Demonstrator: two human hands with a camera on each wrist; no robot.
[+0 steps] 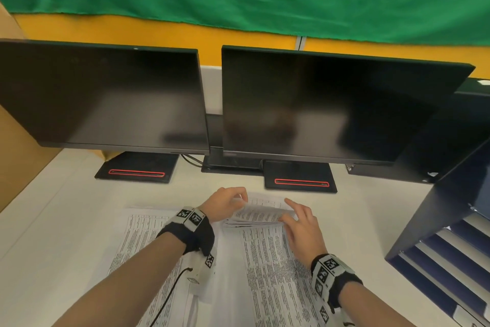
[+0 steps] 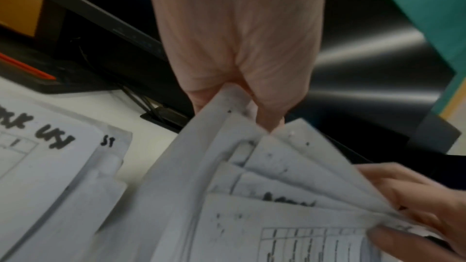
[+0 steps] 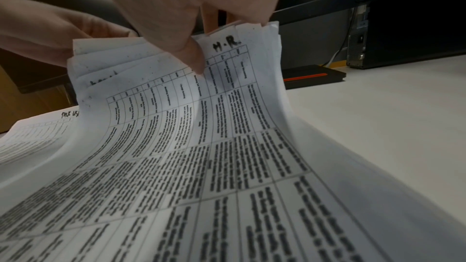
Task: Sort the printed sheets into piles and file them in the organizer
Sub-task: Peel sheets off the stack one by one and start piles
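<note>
Here, both hands lift the far edge of a stack of white printed table sheets point(image 1: 267, 255) lying on the white tabletop point(image 1: 66, 220). The left hand point(image 1: 225, 203) pinches the stack's 11 o'clock corner with curled fingers point(image 2: 272, 107); the right hand point(image 1: 302, 223) fans the 1 o'clock corner between thumb and fingers point(image 3: 191, 55). A dark blue slotted organizer point(image 1: 450, 247) stands at 3 o'clock.

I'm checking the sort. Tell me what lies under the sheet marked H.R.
Under the H.R. sheet, held up by the right hand and left hand, several more printed sheets fan out. One shows a handwritten heading, mostly covered. Their tables are hidden.
</note>
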